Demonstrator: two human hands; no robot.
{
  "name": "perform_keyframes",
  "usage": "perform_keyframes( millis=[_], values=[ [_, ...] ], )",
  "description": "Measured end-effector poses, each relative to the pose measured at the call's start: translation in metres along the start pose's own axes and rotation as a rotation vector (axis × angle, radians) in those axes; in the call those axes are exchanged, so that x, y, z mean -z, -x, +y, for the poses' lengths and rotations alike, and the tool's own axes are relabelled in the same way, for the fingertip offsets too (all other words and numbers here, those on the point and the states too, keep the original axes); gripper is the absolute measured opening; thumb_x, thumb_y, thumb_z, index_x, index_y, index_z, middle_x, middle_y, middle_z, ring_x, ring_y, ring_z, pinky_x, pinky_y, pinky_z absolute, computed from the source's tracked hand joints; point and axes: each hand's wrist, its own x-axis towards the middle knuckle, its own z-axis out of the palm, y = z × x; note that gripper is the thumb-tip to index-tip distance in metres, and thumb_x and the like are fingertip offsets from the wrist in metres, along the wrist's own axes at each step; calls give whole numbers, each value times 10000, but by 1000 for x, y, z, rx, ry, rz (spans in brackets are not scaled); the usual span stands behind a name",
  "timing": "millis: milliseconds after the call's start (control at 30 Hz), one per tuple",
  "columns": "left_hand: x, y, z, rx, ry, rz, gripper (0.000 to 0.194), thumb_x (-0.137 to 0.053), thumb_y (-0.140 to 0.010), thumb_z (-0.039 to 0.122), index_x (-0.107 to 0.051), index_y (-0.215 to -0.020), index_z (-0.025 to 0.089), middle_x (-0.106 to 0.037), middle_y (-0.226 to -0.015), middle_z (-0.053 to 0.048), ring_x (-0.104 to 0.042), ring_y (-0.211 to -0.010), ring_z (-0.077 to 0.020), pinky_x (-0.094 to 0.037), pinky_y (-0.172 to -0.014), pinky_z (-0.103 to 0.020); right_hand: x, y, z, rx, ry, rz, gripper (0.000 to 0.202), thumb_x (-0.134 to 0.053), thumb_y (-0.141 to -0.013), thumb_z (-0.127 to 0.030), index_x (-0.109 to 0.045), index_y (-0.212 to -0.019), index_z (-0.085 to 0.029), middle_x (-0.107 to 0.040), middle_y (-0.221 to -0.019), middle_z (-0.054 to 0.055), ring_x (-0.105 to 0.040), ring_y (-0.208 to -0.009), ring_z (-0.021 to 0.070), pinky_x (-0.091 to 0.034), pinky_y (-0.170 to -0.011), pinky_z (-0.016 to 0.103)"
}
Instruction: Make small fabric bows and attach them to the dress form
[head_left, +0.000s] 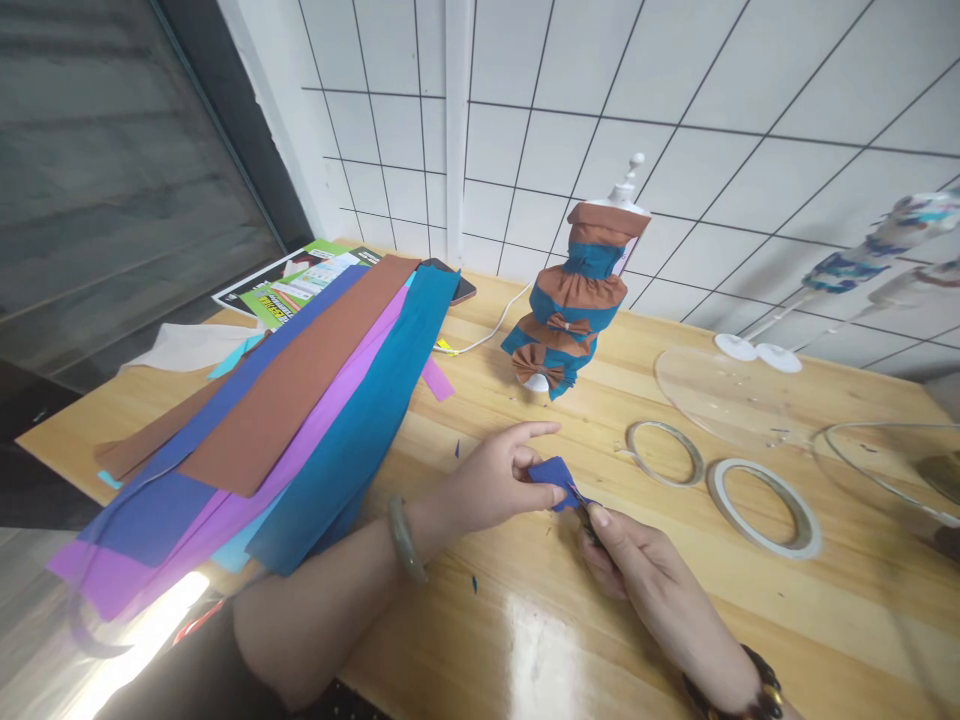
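My left hand [495, 480], with a green bangle at the wrist, pinches a small dark blue piece of cloth [552, 480] over the wooden table; its index finger points out to the right. My right hand [637, 570] is closed around a small dark cutting tool [586, 517], probably scissors, whose tip touches the right side of the blue piece. Behind them stands a small white dress form in a brown and teal ruffled dress [577, 290] with brown bows.
Long brown, blue, purple and teal cloth strips [300, 370] lie at the left. Two tape rolls [765, 508] and a clear round disc [720, 395] lie at the right. A phone [463, 291] and white cable [495, 325] are at the back, before the tiled wall.
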Motion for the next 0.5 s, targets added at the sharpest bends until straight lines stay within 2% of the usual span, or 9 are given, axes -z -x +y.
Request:
perform_keyframes(
  millis=[267, 500],
  values=[
    [0, 0, 0, 8, 11, 5, 683, -651, -644, 183, -371, -1267, 181, -532, -693, 22, -501, -620, -92, -388, -610, -235, 0, 0, 0, -6, -8, -6, 442, -334, -847, -532, -354, -559, -198, -278, -521, -55, -243, -475, 96, -206, -442, 237],
    [1, 0, 0, 15, 36, -5, 703, -656, -640, 183, -356, -1276, 167, -545, -711, 11, -524, -641, -98, -399, -623, -233, 1, 0, -1, -17, -7, -16, 456, -339, -823, -573, -347, -561, -201, -259, -527, -56, -222, -470, 95, -190, -432, 239]
  ],
)
